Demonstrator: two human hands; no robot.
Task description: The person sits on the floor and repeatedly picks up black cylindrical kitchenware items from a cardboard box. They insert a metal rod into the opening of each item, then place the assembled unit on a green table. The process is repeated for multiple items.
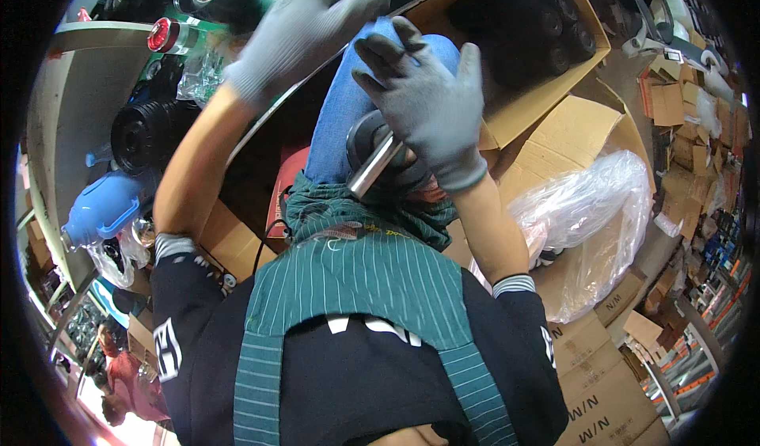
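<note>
My left hand [313,30], in a grey knit glove, is raised at the top beside the green-topped bench. Its thumb stands apart from the fingers, which run toward the upper edge, and nothing shows in it. My right hand [439,102], gloved alike, is over my lap, fingers spread and slightly bent, with dark-coated fingertips. Just below its edge a shiny metal tube [374,167] slants down to the left; its upper end is hidden by the hand. Behind the tube, a round black part [362,139] rests at my lap, mostly covered.
An open carton [546,102] with several black round parts stands ahead right. Clear plastic film [594,208] spills from another carton. On the left are a red-capped can [164,34], a black ribbed part [142,137] and a blue bottle [103,208]. Stacked cartons [590,383] stand lower right.
</note>
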